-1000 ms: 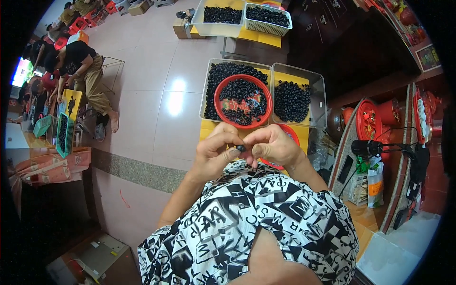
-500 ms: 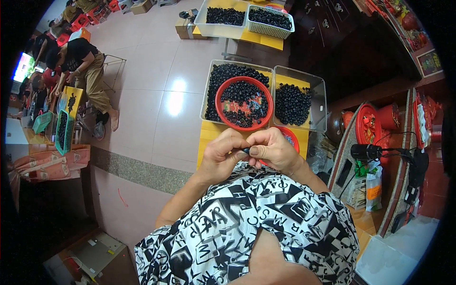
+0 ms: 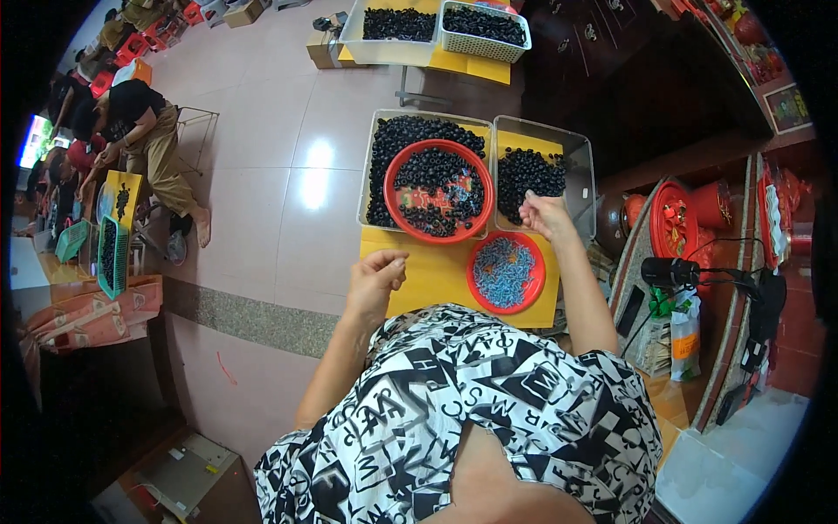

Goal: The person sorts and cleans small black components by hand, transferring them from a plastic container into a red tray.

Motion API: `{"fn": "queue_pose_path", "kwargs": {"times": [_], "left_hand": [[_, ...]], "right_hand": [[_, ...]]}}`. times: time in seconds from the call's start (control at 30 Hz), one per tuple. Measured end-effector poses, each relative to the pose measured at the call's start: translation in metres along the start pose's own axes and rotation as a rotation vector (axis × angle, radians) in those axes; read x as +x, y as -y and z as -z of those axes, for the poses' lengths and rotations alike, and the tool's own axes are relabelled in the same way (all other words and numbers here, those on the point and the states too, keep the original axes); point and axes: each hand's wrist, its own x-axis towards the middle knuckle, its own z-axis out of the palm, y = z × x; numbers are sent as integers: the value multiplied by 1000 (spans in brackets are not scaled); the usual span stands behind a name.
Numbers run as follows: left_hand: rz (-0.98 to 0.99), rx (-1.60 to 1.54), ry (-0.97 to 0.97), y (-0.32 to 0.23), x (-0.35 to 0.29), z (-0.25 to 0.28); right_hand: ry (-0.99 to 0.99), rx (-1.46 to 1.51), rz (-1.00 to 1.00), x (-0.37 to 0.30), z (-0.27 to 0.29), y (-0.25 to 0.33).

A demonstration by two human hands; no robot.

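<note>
Over the near edge of the right clear plastic bin (image 3: 576,140), my right hand (image 3: 547,217) has its fingers curled and closed. What they hold, if anything, is hidden. Small round black parts (image 3: 528,170) lie heaped in that bin, just beyond the fingertips. My left hand (image 3: 375,281) hovers at the near left edge of the yellow tabletop (image 3: 419,262), thumb pressed to curled fingers, contents not visible. Between the hands is a red round tray (image 3: 541,272) of small blue-grey pieces (image 3: 504,272). A larger red basin (image 3: 392,203) with black parts rests on the left clear bin (image 3: 365,175).
Farther off, a white bin (image 3: 393,52) and a perforated basket (image 3: 484,45) hold black pieces. A dark cabinet (image 3: 602,79) and a shelf with a black clamp-like device (image 3: 670,272) stand right. At left, a person (image 3: 144,131) bends over another yellow table (image 3: 127,196).
My hands have separated from a small dark piece they were both fingering. The right hand has gone forward and right to the right bin; the left has drawn left. The red tray is uncovered.
</note>
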Motion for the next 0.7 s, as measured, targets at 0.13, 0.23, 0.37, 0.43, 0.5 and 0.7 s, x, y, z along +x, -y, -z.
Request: {"fn": "queue_pose_path", "kwargs": {"times": [0.13, 0.23, 0.37, 0.43, 0.5, 0.7], "left_hand": [[13, -46, -77, 0, 0, 6], [28, -64, -91, 1, -3, 12], [27, -79, -163, 3, -7, 23], [9, -109, -235, 0, -9, 27], [1, -121, -244, 1, -10, 35], [-26, -105, -249, -4, -8, 44]], "right_hand": [[47, -462, 114, 13, -35, -22], [4, -923, 555, 26, -83, -39], [34, -1065, 664, 51, -129, -49], [-6, -1174, 671, 60, -143, -54], [-44, -1342, 671, 64, -155, -55], [-88, -1491, 615, 77, -165, -57]]}}
